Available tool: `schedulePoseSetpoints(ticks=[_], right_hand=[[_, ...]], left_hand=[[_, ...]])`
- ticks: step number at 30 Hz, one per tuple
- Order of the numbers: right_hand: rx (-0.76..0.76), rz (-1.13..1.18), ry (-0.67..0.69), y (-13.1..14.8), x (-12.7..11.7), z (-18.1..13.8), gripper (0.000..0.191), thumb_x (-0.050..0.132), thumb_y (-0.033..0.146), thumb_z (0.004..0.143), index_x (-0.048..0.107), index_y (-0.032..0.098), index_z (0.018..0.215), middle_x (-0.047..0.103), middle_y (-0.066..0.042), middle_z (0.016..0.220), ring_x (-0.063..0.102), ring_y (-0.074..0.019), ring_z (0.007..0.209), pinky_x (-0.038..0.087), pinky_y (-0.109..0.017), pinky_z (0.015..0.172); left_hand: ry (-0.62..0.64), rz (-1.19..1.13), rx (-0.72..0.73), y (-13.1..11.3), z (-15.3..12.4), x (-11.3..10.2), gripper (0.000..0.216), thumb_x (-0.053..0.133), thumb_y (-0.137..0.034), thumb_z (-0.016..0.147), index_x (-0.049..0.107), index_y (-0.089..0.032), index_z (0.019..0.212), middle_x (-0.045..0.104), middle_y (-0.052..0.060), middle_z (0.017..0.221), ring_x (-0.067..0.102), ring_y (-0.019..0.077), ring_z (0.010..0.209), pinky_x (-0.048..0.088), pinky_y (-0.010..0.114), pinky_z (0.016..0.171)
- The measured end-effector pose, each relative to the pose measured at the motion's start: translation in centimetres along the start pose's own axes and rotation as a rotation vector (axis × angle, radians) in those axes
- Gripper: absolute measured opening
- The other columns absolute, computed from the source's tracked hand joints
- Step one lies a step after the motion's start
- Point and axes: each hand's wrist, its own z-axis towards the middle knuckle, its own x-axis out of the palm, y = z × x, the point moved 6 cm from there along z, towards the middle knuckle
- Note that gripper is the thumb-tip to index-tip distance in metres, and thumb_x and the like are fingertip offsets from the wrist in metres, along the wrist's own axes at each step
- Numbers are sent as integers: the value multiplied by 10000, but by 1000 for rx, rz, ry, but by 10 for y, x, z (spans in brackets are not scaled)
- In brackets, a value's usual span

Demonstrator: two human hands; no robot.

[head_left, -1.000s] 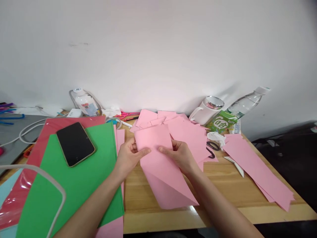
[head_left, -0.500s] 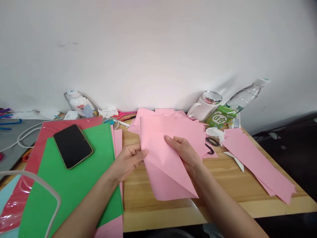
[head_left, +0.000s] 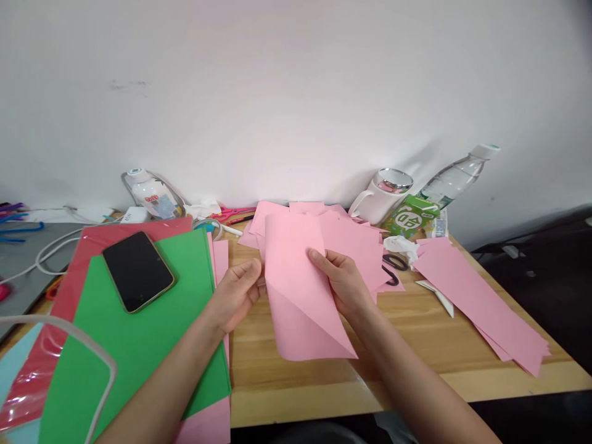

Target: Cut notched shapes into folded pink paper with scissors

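Note:
I hold a folded pink paper sheet (head_left: 300,290) above the wooden table (head_left: 416,327). My left hand (head_left: 238,293) pinches its left edge with thumb and fingers. My right hand (head_left: 340,280) grips its right side, thumb on top and fingers behind. The sheet shows a diagonal fold running down to its lower right corner. Behind it lies a heap of pink paper pieces (head_left: 351,237).
Green card (head_left: 139,345) and red card (head_left: 60,296) lie at left with a black phone (head_left: 137,270) on top. Scissors (head_left: 392,266), a white mug (head_left: 382,196), a green carton (head_left: 409,217) and a water bottle (head_left: 456,179) stand at back right. Long pink strips (head_left: 481,308) lie right.
The pink sheet has been raised and turned more upright, then narrowed along its fold. My left hand slid up its left edge; my right thumb moved higher on the sheet.

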Motion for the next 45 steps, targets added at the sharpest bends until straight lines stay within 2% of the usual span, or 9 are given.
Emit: schedulePoseSetpoints(ticks=[5,10,13,17,22,27,35,41,45], right_hand=[[-92,-55,-34,6,-3,-1,324,761,438,620,631,149,689,613,-10,604,534,-128,523,423,-237,464],[-233,-212,-35,15,2,-8,383,735,448,643,494,168,539,480,42,517,389,-75,459,300,-207,411],[-287,-319,22,16,11,-14,438,712,443,668,410,177,496,385,59,489,312,-61,452,239,-206,407],[-274,-337,78,13,17,-17,400,704,436,674,442,175,519,397,49,513,310,-67,476,233,-211,417],[-253,-306,80,14,17,-17,419,715,435,659,431,174,496,417,55,491,327,-65,454,237,-211,415],[-306,-187,51,22,14,-19,252,692,412,700,616,175,662,586,19,636,483,-102,545,383,-223,498],[-284,-196,-32,21,7,-16,306,711,433,680,585,165,603,533,23,569,444,-92,502,357,-222,468],[-326,-204,-33,22,10,-21,279,714,413,677,596,171,603,536,20,578,449,-100,516,364,-228,478],[-307,-257,28,22,19,-23,293,709,406,669,576,170,558,480,36,516,385,-85,476,315,-226,448]], left_hand=[[-31,201,81,-3,-2,4,274,768,-392,616,698,-146,715,678,20,678,581,125,635,452,234,640],[10,187,38,-1,-3,5,271,668,-337,750,685,-156,950,714,58,857,625,147,705,489,270,696],[-144,208,84,-1,-4,-6,265,745,-314,664,689,-143,859,717,47,779,627,151,659,499,262,640],[-288,277,98,2,-7,-14,254,796,-310,577,679,-118,697,693,32,659,603,149,586,483,253,552],[-280,307,110,1,-8,-15,256,776,-341,601,673,-116,670,669,24,616,585,140,557,473,248,527],[-219,399,85,5,-10,-12,257,741,-360,649,662,-117,672,658,30,618,578,145,558,467,251,516],[-233,471,91,4,-13,-7,285,709,-397,679,626,-126,642,636,27,615,523,116,539,419,212,467],[-226,360,88,2,-14,-7,256,730,-377,660,647,-135,663,642,19,616,537,116,538,437,213,474],[-348,218,129,-10,-17,-10,314,771,-403,587,609,-135,561,604,-10,539,481,83,452,406,193,406]])
